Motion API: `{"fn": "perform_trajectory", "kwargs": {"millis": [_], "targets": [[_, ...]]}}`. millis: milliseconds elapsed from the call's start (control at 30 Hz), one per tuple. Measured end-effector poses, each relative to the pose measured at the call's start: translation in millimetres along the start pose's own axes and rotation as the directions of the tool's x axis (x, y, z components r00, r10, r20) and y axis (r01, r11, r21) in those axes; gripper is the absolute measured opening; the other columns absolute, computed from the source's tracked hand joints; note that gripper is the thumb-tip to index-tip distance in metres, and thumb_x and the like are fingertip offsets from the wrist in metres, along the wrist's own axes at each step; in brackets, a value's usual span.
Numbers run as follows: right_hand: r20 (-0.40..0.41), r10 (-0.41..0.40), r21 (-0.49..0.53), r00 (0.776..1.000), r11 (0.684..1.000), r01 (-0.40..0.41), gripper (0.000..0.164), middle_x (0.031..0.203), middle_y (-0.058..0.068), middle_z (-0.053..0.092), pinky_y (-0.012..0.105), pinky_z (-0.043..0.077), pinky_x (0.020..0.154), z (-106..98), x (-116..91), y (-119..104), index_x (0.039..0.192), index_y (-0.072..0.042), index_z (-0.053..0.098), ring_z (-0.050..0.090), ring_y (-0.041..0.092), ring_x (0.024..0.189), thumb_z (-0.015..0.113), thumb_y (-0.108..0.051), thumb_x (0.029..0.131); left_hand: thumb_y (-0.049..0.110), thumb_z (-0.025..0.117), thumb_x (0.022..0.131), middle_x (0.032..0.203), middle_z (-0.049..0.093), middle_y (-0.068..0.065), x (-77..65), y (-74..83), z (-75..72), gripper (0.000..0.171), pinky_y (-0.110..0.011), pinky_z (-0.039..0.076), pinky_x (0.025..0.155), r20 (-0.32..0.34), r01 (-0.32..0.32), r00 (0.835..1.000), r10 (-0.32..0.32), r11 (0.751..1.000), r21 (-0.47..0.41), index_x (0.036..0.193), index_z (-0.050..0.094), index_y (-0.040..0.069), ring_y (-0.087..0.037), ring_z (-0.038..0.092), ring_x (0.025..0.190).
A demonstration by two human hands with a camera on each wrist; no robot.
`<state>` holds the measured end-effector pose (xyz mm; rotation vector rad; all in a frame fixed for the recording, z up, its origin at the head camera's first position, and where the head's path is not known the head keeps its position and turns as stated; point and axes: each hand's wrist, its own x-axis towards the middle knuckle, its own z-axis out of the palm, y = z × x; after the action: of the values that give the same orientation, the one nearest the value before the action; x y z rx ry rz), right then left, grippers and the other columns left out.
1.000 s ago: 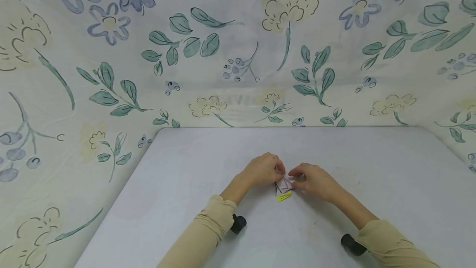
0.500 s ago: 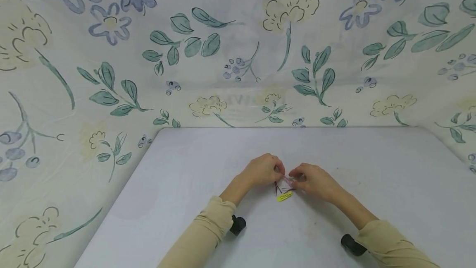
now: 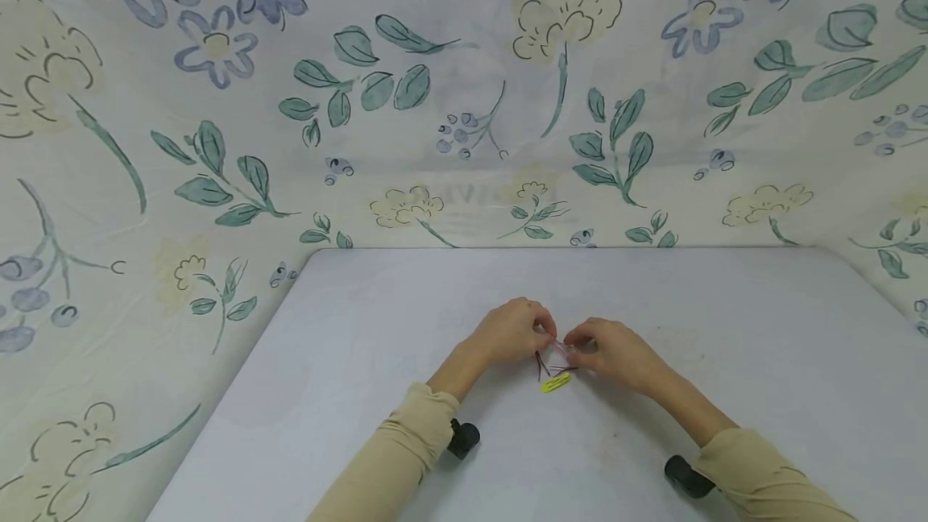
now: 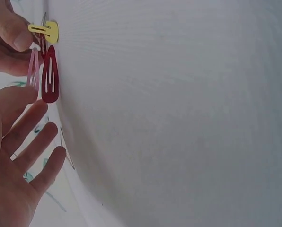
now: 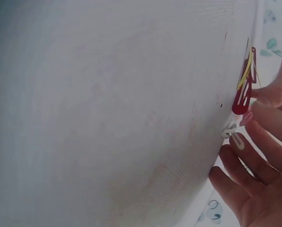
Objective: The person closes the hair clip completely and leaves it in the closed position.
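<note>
My left hand [image 3: 511, 331] pinches one end of a pink snap hair clip [image 4: 33, 68] between thumb and finger, its other fingers spread. Facing it, my right hand [image 3: 616, 353] has thumb and index finger on the clip's other end, partly hidden in the right wrist view. Just in front of the hands lies a yellow hair clip [image 3: 555, 382]. Dark red hair clips [image 4: 50, 80] sit close beside the pink one. By the right hand's fingers a white hair clip [image 5: 234, 137] shows in the right wrist view.
The hands work over a white tabletop [image 3: 326, 425]. Behind it and at the sides hangs a floral cloth [image 3: 464, 184]. A black wrist camera [image 3: 464, 439] is on the left forearm, and another black camera [image 3: 689, 476] is on the right.
Between the fingertips, the pink hair clip has shifted slightly. Both hands stay almost in place, and the yellow and dark red clips lie as before.
</note>
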<state>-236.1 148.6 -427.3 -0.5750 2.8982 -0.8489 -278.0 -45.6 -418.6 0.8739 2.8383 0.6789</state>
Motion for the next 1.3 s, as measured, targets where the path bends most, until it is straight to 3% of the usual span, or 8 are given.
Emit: {"fn": "perform_trajectory", "kwargs": {"millis": [267, 533, 767, 1100, 1300], "targets": [[0.008, 0.049, 0.011, 0.999, 0.999, -0.049, 0.026, 0.103, 0.001, 0.069, 0.044, 0.052, 0.092, -0.6, 1.2, -3.2, 0.111, -0.007, 0.072, 0.062, 0.02, 0.1, 0.075, -0.017, 0.087, 0.019, 0.066, 0.092, 0.098, 0.069, 0.008, -3.6, 0.3, -4.7, 0.008, -0.031, 0.05, 0.09, -0.009, 0.009, 1.0, -0.009, 0.999, -0.034, 0.094, 0.074, 0.02, -0.011, 0.058, 0.099], [-0.003, 0.023, 0.018, 1.0, 1.0, -0.023, 0.024, 0.103, 0.003, 0.069, 0.043, 0.053, 0.09, -1.5, 1.0, -4.1, 0.111, -0.005, 0.072, 0.063, 0.021, 0.098, 0.072, -0.013, 0.088, 0.021, 0.068, 0.092, 0.099, 0.068, 0.008, -5.5, -1.3, -6.2, 0.007, -0.031, 0.05, 0.091, -0.012, 0.02, 1.0, -0.02, 0.999, -0.037, 0.096, 0.074, 0.02, -0.012, 0.058, 0.101], [-0.034, 0.025, 0.05, 0.999, 0.998, -0.023, 0.021, 0.106, 0.006, 0.07, 0.043, 0.055, 0.087, -3.6, -0.9, -6.4, 0.111, -0.006, 0.07, 0.064, 0.024, 0.098, 0.07, -0.012, 0.09, 0.022, 0.067, 0.093, 0.101, 0.069, 0.007, -9.3, -1.1, -9.9, 0.01, -0.032, 0.049, 0.093, -0.027, -0.009, 1.0, 0.007, 0.998, -0.056, 0.098, 0.074, 0.018, -0.013, 0.059, 0.103], [-0.102, -0.027, 0.04, 0.994, 0.999, 0.031, 0.019, 0.106, 0.007, 0.07, 0.045, 0.054, 0.089, -11.1, 3.5, -7.7, 0.111, -0.005, 0.069, 0.064, 0.025, 0.101, 0.067, -0.01, 0.092, 0.019, 0.067, 0.094, 0.103, 0.071, 0.004, -12.7, -3.3, -12.4, 0.009, -0.033, 0.049, 0.095, -0.11, -0.058, 0.993, 0.048, 0.994, -0.091, 0.098, 0.074, 0.016, -0.016, 0.059, 0.106], [-0.122, -0.057, 0.045, 0.991, 0.997, 0.063, 0.019, 0.106, 0.007, 0.069, 0.045, 0.055, 0.089, -11.0, 5.2, -11.1, 0.11, -0.005, 0.068, 0.064, 0.025, 0.101, 0.066, -0.01, 0.093, 0.02, 0.067, 0.094, 0.105, 0.07, 0.003, -17.4, -6.0, -13.3, 0.008, -0.034, 0.05, 0.093, -0.172, -0.051, 0.985, 0.028, 0.99, -0.133, 0.097, 0.073, 0.016, -0.017, 0.06, 0.104]]}}
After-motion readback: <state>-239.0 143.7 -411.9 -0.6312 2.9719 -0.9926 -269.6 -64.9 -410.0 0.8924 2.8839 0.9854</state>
